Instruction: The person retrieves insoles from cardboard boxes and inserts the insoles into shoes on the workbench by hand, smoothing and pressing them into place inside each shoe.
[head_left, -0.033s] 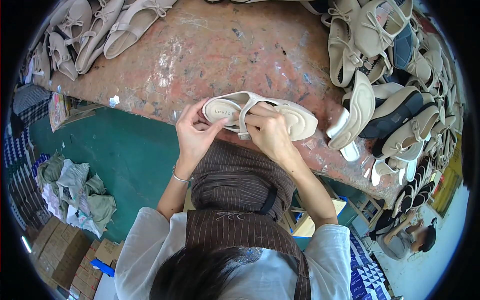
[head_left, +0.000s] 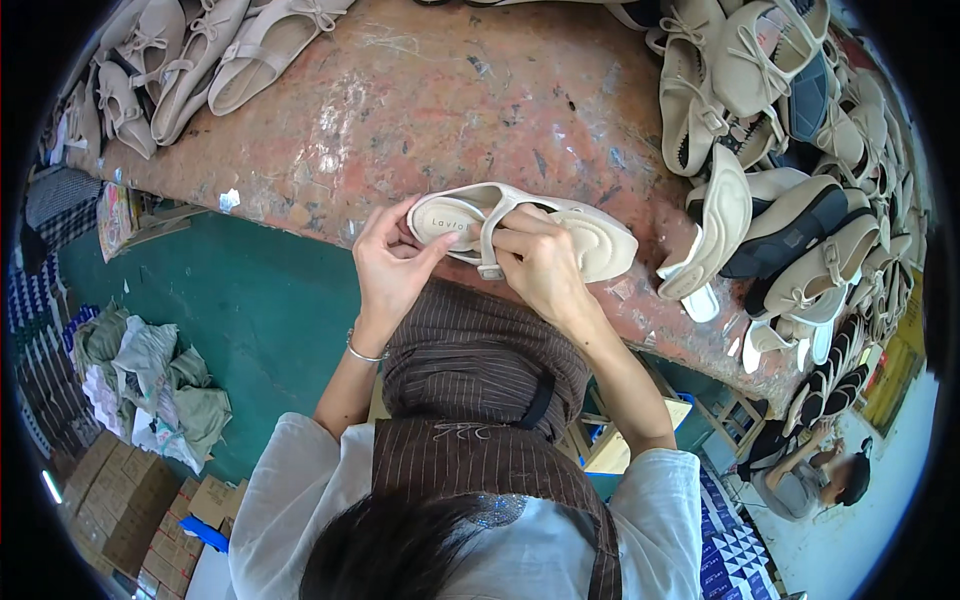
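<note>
A beige flat shoe (head_left: 470, 193) with a buckled strap lies sideways at the table's near edge, toe to the right. My left hand (head_left: 388, 262) grips its heel end, thumb reaching in over the cream insole (head_left: 440, 220) and fingers on the outer side. My right hand (head_left: 540, 258) is closed at the strap, with bent fingers going into the shoe opening, their tips hidden. At the toe end shows a padded cream surface with curved ridges (head_left: 603, 245); whether it is a separate piece I cannot tell.
Loose cream insoles (head_left: 715, 225) lie right of my hands, beside a large heap of beige shoes (head_left: 830, 235). More beige shoes (head_left: 265, 60) stand at the far left. Below left are cloth bags (head_left: 165, 385) and cardboard boxes (head_left: 120, 490). Another person (head_left: 815, 480) is at lower right.
Hardly anything differs. Both hands keep their hold on the shoe, and the whole view has shifted very slightly.
</note>
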